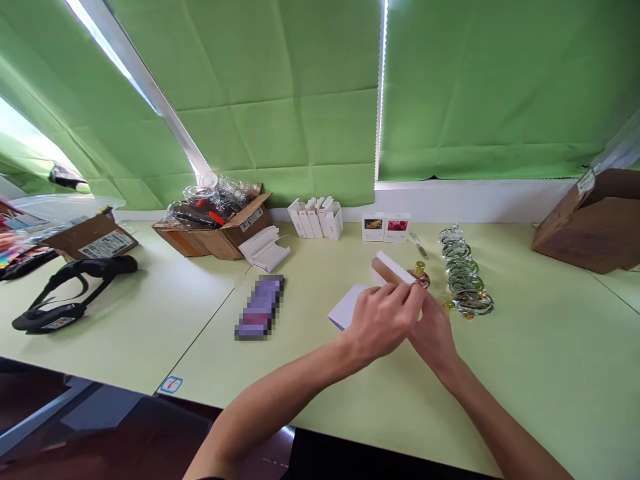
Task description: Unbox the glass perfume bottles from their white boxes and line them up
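A small white cardboard box (pixel 395 267) is tilted up above the table, its upper end showing past my fingers. My left hand (pixel 383 320) is closed around its lower part. Close against it, my right hand (pixel 434 331) is closed at the box's lower right end; its fingertips are mostly hidden. A flat white piece of card (pixel 346 308) lies on the table left of my left hand. Just behind the hands stands a small bottle with a gold cap (pixel 419 268), partly covered by them.
Shiny silver coiled packets (pixel 463 270) lie in a row at right. Behind are two picture boxes (pixel 385 227), several white boxes (pixel 315 219) and an opened white carton (pixel 265 249). A pixelated phone-like object (pixel 260 308), cardboard boxes (pixel 220 237) and a black headset (pixel 75 293) are left.
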A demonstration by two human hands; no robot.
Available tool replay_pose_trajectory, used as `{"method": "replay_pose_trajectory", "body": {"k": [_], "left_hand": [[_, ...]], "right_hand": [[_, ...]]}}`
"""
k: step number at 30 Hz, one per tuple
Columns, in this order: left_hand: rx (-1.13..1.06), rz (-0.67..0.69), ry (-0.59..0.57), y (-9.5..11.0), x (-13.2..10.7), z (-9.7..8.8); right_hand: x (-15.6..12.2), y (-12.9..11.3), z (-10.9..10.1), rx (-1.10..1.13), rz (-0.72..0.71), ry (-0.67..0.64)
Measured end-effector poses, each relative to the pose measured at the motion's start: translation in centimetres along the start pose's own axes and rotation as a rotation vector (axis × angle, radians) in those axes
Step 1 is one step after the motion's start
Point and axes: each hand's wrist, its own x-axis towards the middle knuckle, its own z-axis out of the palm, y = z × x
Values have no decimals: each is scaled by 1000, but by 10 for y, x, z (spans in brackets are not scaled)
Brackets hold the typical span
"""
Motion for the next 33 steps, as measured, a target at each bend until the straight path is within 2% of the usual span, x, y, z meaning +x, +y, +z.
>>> {"method": "replay_pose_trajectory", "body": {"k": [3,6,8,10,12,14,17,19,20,22,24,28,33], "left_hand": [[-183,-193,0,-9,-1,-10],[-412,-433,26,-34,-5,-19],[-632,-473,-77,-51,-11,-22],[-860,-456,-212,-65,-19,-22],[-976,-465,-256,-75,-26,-21],[-966,-534,-189,-86,-33,-22],[-903,-678,7,-110,-40,-23],[-891,-755,103,-129,-44,-21],[-884,-784,111,-138,-46,-20],[-870,-827,69,-152,-49,-15],[-848,-856,10,-161,-52,-8],[-810,-909,-103,-168,-57,6],[-857,-858,-327,-171,-63,17]], "right_hand": [[4,0,-12,115,103,-3],[10,-3,-23,331,202,-75],[10,-7,-24,474,206,-165],[8,-12,-22,563,187,-253],[5,-16,-16,574,164,-331],[1,-17,-10,494,149,-363],[-1,-14,-5,318,148,-343],[-2,-11,-3,266,109,-406],[-2,-10,-2,245,66,-465],[-4,-10,2,161,-50,-559],[-6,-10,8,18,-172,-593],[-13,-5,22,-211,-349,-566],[-17,7,29,-197,-427,-501]]}}
